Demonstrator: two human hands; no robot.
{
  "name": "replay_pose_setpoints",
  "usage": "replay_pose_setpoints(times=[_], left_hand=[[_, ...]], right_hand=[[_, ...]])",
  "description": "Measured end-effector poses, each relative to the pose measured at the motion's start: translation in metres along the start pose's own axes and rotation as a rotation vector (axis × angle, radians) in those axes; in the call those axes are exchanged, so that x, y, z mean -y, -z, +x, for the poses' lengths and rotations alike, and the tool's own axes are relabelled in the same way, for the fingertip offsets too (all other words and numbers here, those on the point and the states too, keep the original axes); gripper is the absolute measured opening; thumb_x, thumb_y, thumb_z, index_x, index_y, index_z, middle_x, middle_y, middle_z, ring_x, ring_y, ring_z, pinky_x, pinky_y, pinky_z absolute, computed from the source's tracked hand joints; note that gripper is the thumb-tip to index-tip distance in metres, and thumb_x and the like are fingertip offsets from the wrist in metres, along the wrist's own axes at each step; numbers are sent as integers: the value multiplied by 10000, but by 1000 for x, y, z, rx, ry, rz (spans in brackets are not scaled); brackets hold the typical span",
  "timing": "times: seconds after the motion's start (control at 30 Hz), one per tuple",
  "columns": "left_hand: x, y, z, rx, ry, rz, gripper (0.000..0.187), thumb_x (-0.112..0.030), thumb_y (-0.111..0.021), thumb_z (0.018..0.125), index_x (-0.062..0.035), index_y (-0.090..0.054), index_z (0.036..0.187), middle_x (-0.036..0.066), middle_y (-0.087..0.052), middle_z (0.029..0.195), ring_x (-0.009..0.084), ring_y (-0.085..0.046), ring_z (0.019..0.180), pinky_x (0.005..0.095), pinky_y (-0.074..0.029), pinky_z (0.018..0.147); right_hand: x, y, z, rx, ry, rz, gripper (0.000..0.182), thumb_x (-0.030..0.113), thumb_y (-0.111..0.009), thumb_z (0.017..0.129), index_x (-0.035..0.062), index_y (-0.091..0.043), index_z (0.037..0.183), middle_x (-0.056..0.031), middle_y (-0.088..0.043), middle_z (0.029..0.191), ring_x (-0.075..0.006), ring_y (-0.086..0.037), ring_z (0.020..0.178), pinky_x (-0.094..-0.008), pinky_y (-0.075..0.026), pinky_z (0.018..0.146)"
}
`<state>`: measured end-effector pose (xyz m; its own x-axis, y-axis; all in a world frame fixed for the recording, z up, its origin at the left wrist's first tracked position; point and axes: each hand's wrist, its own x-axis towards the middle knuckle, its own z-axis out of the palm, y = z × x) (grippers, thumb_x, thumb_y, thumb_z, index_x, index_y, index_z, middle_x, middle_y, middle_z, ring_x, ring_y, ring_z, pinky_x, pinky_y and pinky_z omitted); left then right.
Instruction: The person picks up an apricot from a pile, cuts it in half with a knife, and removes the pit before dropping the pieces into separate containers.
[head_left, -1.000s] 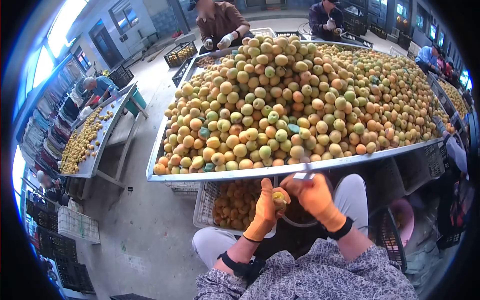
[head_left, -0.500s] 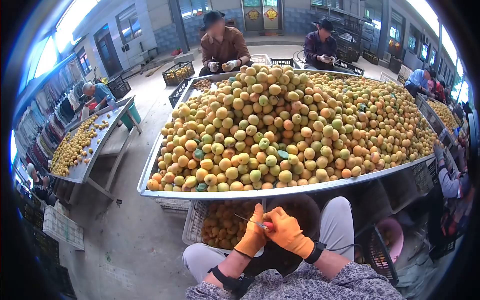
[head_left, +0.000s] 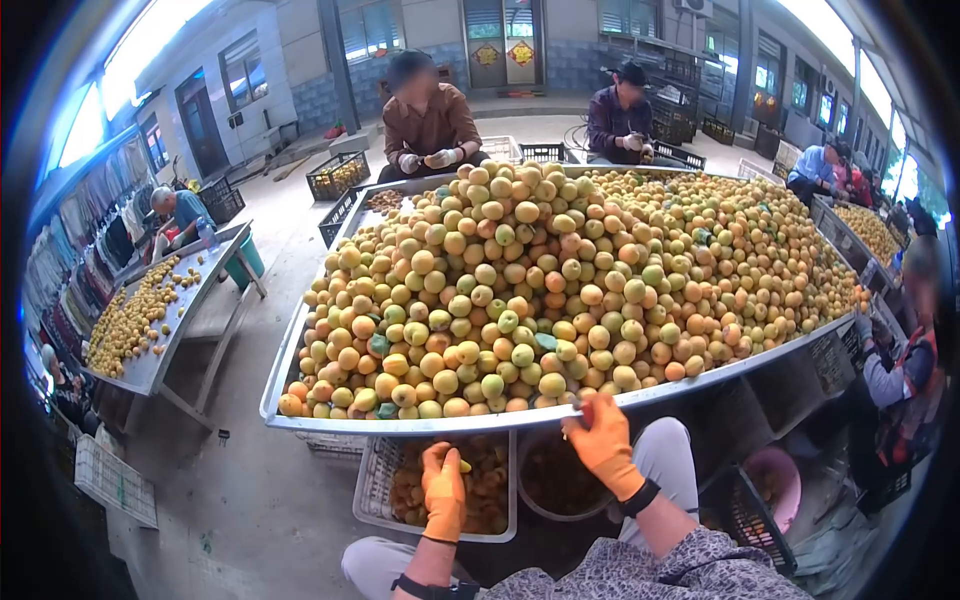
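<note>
A big metal-edged tray (head_left: 430, 425) in front of me is heaped with yellow-orange fruit (head_left: 520, 290). Over the white basket (head_left: 372, 490), which holds dark orange fruit pieces, is my left hand (head_left: 444, 492) in an orange glove, its fingers curled by a small yellow piece. My right hand (head_left: 602, 446), also gloved in orange, is at the tray's near edge, its fingers closed round a small red thing, perhaps a tool handle. A round tub (head_left: 555, 515) stands below, between my knees.
Two people (head_left: 430, 120) (head_left: 620, 115) sit across the tray. A side table (head_left: 175, 340) with fruit stands at the left, a person behind it. Other people are at the right. A pink basin (head_left: 775, 490) and a black crate (head_left: 755, 520) lie low at the right.
My hands have moved apart. The left went left over the white basket, and the right went up and right to the tray's edge. The view has shifted a little.
</note>
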<state>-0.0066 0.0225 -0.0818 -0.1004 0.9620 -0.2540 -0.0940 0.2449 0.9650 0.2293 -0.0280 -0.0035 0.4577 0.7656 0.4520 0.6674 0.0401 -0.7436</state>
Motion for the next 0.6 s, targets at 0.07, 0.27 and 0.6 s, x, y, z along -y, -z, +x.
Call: replay_pose_setpoints(times=[0.07,0.27,0.6], left_hand=[[6,7,8,-399,-583,704,376,-147,-637,891,-81,-515,1241,89,-602,1055,186,-611,852,305,-489,800],[-18,-9,0,14,-103,23,188,-108,-607,895,-47,-633,1070,60,-634,956,127,-589,846,256,-479,743],[-35,-36,-8,394,158,-165,215,-197,-567,939,-9,-645,1008,85,-661,909,168,-650,819,294,-538,761]], right_hand=[[-29,-11,34,-89,-103,185,203,74,-735,747,39,-572,864,-87,-516,741,-206,-530,627,-314,-450,583],[-55,-64,171,-106,38,-23,314,149,-744,747,98,-670,1048,-129,-665,842,-301,-637,765,-380,-501,722],[-54,-95,228,103,-28,-608,404,304,-689,788,97,-597,1122,-192,-688,894,-365,-669,829,-445,-502,813]])
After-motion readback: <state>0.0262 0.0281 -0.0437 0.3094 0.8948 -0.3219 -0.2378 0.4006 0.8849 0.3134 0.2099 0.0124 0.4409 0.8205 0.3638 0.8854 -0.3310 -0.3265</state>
